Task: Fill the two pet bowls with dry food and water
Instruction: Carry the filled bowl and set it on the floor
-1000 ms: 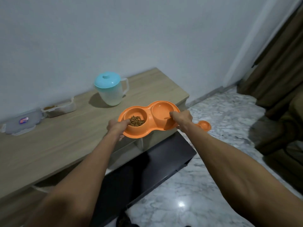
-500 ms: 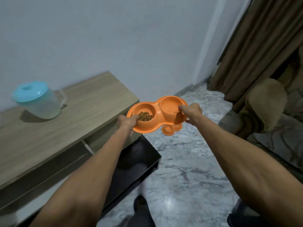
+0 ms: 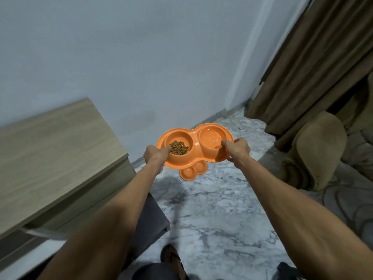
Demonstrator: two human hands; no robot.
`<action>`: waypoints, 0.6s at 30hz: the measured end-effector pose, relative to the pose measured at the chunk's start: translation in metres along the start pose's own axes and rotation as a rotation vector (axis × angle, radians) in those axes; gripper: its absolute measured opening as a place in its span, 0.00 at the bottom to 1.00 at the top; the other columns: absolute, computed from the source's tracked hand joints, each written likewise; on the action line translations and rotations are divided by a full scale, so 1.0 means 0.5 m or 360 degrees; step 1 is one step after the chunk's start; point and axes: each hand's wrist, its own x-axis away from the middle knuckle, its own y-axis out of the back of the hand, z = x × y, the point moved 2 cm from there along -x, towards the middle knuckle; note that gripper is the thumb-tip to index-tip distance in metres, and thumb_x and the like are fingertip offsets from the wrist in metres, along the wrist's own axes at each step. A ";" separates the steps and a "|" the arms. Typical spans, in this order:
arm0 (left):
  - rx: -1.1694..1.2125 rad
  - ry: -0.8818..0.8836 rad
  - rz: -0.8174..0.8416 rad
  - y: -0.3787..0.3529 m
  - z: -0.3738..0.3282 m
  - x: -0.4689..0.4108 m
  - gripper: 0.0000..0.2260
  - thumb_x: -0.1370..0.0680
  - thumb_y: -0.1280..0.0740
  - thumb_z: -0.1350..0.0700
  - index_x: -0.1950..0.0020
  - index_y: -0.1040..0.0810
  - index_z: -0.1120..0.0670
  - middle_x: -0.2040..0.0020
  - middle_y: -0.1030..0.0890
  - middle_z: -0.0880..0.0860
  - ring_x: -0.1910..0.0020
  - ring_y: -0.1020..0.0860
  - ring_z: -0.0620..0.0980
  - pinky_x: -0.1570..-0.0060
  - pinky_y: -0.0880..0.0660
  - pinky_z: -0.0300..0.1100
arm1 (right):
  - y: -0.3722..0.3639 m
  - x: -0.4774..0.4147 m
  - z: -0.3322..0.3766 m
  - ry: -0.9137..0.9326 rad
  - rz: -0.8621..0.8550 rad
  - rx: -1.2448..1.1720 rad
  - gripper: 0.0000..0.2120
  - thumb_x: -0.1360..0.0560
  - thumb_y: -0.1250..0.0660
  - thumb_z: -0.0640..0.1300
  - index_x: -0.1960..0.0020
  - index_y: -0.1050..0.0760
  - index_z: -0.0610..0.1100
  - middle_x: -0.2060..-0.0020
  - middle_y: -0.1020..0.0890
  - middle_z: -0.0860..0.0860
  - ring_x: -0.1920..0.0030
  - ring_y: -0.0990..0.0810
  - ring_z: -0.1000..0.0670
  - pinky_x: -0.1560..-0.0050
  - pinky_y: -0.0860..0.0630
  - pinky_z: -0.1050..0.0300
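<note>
An orange double pet bowl [image 3: 193, 136] hangs in the air above the marble floor, held level by both hands. Its left cup holds brown dry food [image 3: 179, 150]; its right cup [image 3: 212, 137] looks wet with clear water. My left hand [image 3: 155, 155] grips the left rim, thumb inside near the kibble. My right hand [image 3: 237, 148] grips the right rim, thumb over the edge. A second, smaller orange double bowl [image 3: 192, 172] lies on the floor just under the held one.
A wooden cabinet [image 3: 50, 148] stands at the left, with a dark lower shelf [image 3: 153, 219] beside my left forearm. Brown curtains [image 3: 314, 57] and a brown cushioned seat [image 3: 314, 156] fill the right side. A sandalled foot [image 3: 171, 259] shows at the bottom.
Both hands have carried the bowl off the cabinet and to the right, out over the floor. The view has swung right, so the jug and food box have left the frame.
</note>
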 end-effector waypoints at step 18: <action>-0.0056 0.0273 -0.0502 -0.249 0.221 -0.416 0.09 0.31 0.27 0.55 0.59 0.20 0.61 0.61 0.20 0.58 0.60 0.22 0.55 0.63 0.29 0.44 | -0.380 -0.494 -0.171 -0.0007 0.0367 0.0226 0.23 0.33 0.28 0.49 0.41 0.27 0.44 0.52 0.21 0.48 0.48 0.21 0.42 0.42 0.23 0.42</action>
